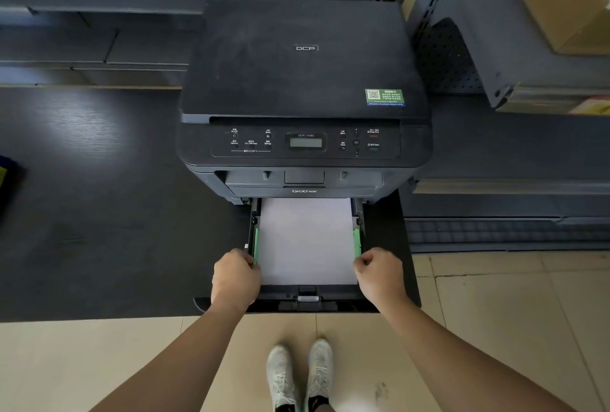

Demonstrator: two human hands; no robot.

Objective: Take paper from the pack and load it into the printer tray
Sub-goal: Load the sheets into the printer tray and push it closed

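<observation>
We are pinching two green paper guides, left hand (235, 274) on one, right hand (379, 272) on the other, beside white paper (307, 240) lying in the pulled-out tray (307, 300) of one Brother DCP-7080 printer (303, 81)

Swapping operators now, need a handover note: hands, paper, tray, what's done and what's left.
Left hand: closed on the left green side guide of the pulled-out black printer tray.
Right hand: closed at the right green side guide.
White paper stack: lying flat in the tray, between the guides.
Paper pack: not in view.
Done: paper loaded.
Left: likely snug the guides, then push the tray into the black Brother printer.
</observation>
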